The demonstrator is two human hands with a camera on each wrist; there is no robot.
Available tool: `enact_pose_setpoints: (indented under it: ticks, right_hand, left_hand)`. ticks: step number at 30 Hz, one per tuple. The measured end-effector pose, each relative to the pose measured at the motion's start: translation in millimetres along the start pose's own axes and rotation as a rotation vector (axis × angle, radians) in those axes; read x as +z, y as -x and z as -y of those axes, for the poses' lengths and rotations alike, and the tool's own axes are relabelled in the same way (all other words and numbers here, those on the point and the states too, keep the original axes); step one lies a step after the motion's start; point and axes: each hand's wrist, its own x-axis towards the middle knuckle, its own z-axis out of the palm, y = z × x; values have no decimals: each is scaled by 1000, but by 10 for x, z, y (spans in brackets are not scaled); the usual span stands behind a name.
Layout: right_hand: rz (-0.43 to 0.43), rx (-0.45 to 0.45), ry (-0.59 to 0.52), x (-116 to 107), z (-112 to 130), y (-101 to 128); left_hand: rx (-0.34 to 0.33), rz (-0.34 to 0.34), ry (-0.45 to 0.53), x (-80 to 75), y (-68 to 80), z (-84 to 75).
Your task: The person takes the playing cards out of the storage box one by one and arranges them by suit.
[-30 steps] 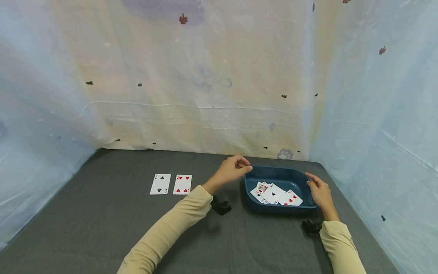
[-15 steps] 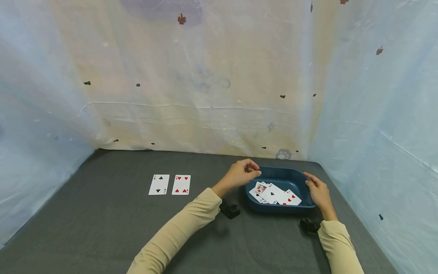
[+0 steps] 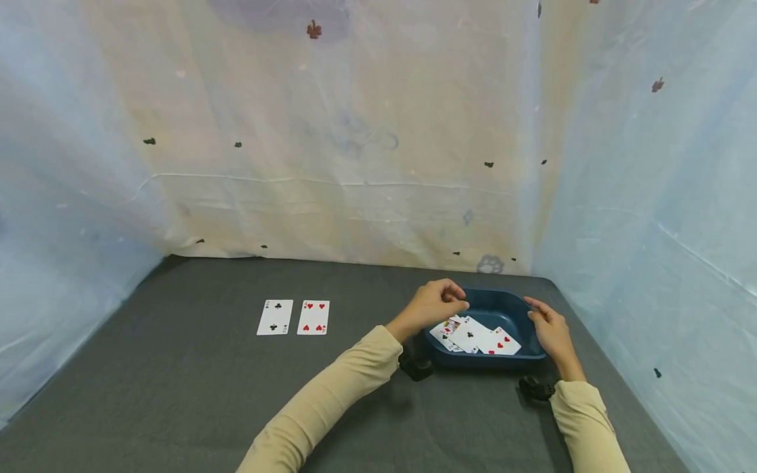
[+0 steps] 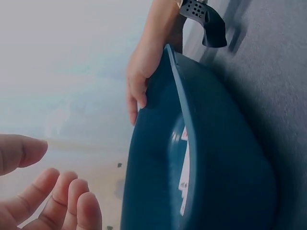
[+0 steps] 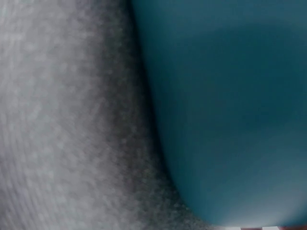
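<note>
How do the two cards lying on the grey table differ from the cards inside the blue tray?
The two table cards lie side by side, edges parallel, without overlap; the tray cards form a loose, overlapping, skewed heap. The table pair lies far from both hands; the tray cards lie just below the left hand, while the right hand touches the blue tray at its rim. All visible cards lie face up.
</note>
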Motion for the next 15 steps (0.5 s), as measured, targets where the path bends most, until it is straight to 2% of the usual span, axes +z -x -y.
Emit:
enact_pose_setpoints:
  ticks: [9, 15]
  right_hand:
    - [-27, -3, 6, 15, -15, 0]
    - [-30, 0, -4, 16, -25, 5]
  left_hand:
    - [-55, -10, 43, 231, -116, 16]
    - [-101, -67, -2, 384, -187, 57]
